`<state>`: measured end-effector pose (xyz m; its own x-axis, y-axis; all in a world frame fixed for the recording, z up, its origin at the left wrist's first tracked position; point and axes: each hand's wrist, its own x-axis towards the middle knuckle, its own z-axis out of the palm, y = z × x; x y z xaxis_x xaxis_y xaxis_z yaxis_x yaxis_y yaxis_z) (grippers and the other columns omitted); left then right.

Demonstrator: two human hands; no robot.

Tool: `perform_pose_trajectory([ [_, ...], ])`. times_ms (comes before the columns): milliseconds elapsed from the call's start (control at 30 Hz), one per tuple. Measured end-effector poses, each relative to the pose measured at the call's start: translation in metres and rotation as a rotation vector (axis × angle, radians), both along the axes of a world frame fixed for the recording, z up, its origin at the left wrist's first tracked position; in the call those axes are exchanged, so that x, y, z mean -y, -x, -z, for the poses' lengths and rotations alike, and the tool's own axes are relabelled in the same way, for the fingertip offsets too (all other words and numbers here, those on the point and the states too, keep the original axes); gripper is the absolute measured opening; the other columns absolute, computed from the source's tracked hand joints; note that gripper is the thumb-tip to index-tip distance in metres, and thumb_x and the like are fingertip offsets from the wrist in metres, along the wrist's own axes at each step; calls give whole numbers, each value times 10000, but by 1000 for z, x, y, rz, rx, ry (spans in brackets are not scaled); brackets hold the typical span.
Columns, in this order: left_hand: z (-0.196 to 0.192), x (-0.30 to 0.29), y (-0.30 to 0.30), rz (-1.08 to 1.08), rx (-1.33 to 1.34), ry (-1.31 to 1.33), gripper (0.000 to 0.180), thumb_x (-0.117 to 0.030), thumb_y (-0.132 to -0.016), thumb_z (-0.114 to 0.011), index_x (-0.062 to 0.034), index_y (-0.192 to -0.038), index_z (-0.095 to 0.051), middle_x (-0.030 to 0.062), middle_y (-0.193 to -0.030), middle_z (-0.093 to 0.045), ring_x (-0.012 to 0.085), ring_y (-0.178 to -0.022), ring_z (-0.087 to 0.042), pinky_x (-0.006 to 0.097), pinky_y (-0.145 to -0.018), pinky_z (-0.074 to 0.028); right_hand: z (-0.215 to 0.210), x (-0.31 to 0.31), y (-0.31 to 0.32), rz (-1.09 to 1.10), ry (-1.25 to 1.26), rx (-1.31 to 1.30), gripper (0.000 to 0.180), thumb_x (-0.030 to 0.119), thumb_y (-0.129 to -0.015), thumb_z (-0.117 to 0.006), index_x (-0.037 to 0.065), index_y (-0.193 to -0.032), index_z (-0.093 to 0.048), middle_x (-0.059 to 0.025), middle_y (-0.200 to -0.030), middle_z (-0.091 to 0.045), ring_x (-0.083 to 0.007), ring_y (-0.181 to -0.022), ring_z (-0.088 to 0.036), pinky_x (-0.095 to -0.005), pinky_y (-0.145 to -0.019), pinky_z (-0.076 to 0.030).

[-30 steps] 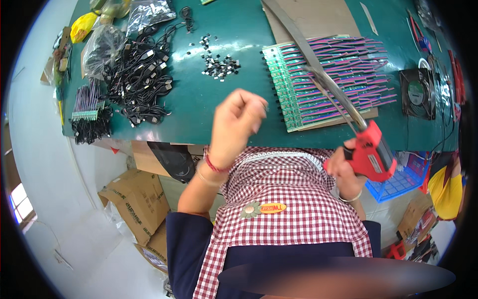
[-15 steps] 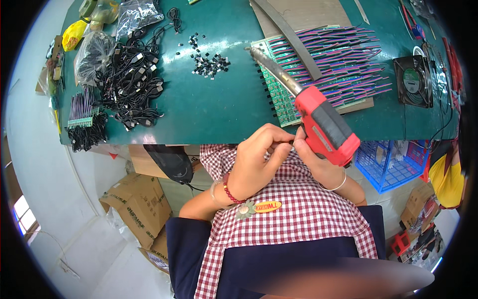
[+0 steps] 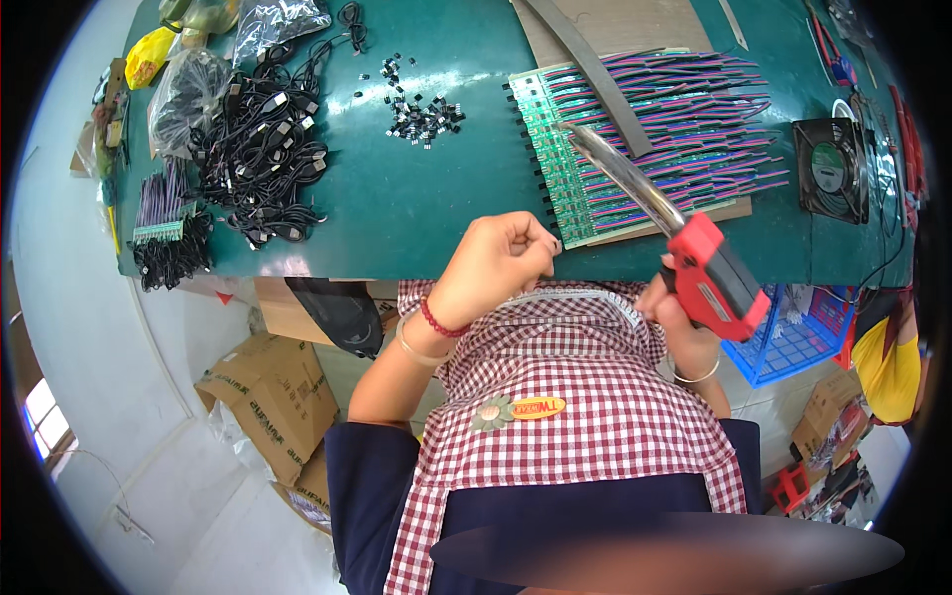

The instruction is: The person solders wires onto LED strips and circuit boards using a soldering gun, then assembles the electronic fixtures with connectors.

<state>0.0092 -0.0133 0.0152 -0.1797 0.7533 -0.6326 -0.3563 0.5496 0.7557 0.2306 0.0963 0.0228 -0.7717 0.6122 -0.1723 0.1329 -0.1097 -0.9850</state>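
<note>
While half a sec ago both hands met at the chest, now we see them apart. Our left hand (image 3: 496, 266) sits at the near edge of the green table (image 3: 397, 198), fingers curled and pinched shut; whatever it pinches is too small to tell. Our right hand (image 3: 679, 317) has dropped lower & to the right, wrapped round the grip of the red soldering gun (image 3: 716, 278). The gun's long shiny barrel (image 3: 625, 174) slants up-left, its tip over the circuit board strip (image 3: 545, 149). Earlier the gun lay closer to centre, its body right next to the left hand.

Farther out, the green circuit board strip lies on a cardboard sheet (image 3: 635, 25), w/ rows of pink-purple wires (image 3: 694, 119) running off its right side. A grey flat strip (image 3: 595, 69) lies diagonally across them. Right of that sits a black fan (image 3: 831, 169). Left of the boards: a scatter of small black parts (image 3: 421, 114), then a heap of black cables (image 3: 263, 149), plastic bags (image 3: 188, 84) beyond. These haven't moved on the table. A blue basket (image 3: 793, 342) hangs below the table edge, right side.
</note>
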Motion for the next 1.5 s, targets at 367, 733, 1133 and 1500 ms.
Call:
perform_pose_trajectory([
  [367, 9, -6, -2, -54, 23, 7, 97, -66, -849, -555, 15, -800, -570, 65, -681, -618, 29, -482, -490, 171, -401, -376, 14, 5, -76, 61, 323, 10, 184, 173, -825, -638, 5, -810, -564, -65, -710, -564, -147, -654, -537, -284, -602, -438],
  [733, 8, -6, -8, -75, -65, -11, 108, -52, -845, -544, 27, -774, -566, 75, -695, -628, 30, -489, -499, 172, -402, -384, 24, 12, -92, -49, 194, 266, 220, 207, -830, -596, -2, -882, -553, -74, -684, -525, -169, -647, -500, -293, -607, -394],
  [1133, 11, -7, -10, -158, -34, -14, 114, -45, -791, -579, 25, -702, -566, 68, -624, -614, 54, -460, -523, 196, -387, -400, 26, 14, -87, 75, 149, 232, 101, 28, -742, -655, -4, -831, -620, -41, -700, -609, -119, -627, -573, -270, -597, -467],
  [1500, 8, -7, -8, -116, -39, 3, 85, -37, -816, -550, 16, -753, -570, 66, -650, -613, 31, -467, -483, 173, -394, -352, 29, 15, -94, -35, 224, 217, 437, 184, -844, -606, 2, -1215, -465, -65, -718, -528, -167, -664, -511, -286, -588, -385],
])
